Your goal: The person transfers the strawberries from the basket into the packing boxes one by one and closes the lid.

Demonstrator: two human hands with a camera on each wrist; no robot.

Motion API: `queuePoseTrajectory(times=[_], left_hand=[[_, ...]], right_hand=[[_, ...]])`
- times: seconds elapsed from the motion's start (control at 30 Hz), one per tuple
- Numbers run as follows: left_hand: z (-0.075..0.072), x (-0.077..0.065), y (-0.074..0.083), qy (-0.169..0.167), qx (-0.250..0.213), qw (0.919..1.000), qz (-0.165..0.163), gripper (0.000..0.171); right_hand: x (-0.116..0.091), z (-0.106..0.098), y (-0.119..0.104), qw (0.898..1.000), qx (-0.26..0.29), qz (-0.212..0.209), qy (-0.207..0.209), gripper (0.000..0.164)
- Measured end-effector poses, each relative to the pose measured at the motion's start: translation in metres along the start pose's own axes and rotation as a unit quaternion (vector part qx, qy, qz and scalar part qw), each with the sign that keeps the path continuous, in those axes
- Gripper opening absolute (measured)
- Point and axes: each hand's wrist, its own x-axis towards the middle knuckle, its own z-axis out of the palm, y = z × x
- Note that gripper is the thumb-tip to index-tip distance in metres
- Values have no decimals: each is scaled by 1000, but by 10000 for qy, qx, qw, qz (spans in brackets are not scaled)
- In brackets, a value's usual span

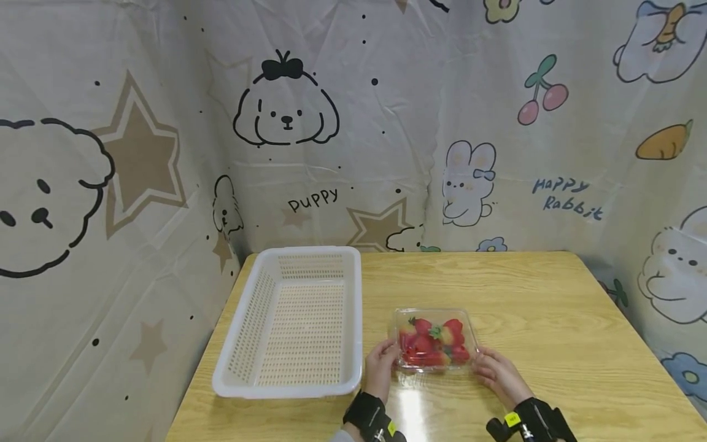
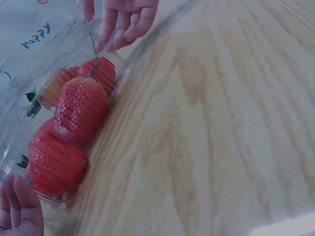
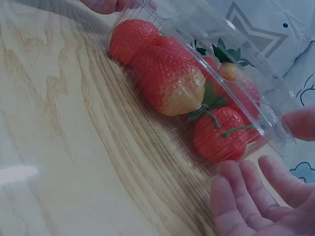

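Observation:
A clear plastic box [image 1: 435, 344] of red strawberries [image 1: 422, 344] sits on the wooden table, between the two hands. Some of the berries have pale patches and green leaves. My left hand [image 1: 381, 367] is at the box's left side, its fingertips against the edge. At the opposite side, my right hand [image 1: 501, 373] touches the right edge. The right wrist view shows the right thumb [image 3: 299, 124] at the box's corner and the other fingers [image 3: 246, 191] loosely spread beside its lower edge. In the left wrist view only some left fingers [image 2: 19, 204] appear, fairly straight, beside the box.
A white perforated plastic basket [image 1: 353, 319] stands on the table [image 1: 530, 294] to the left of the box, close to my left hand. Behind and along the sides hangs a pale curtain [image 1: 386, 123] printed with puppies, rabbits and stars.

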Motion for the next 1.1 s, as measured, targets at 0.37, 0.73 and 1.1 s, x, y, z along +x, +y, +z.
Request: queuePoseTrajectory(times=[0.37, 0.73, 1.1], left_hand=[[-3, -6, -3, -496, -428, 9972, -359, 38], [2, -4, -9, -216, -426, 9981, -388, 28], [3, -4, -7, -187, -177, 9995, -165, 28]], right_hand=[[-3, -5, -1, 9981, 478, -43, -390, 29], [-5, -4, -4, 9987, 392, 107, -318, 52], [-4, -2, -3, 9994, 325, 38, -139, 47]])
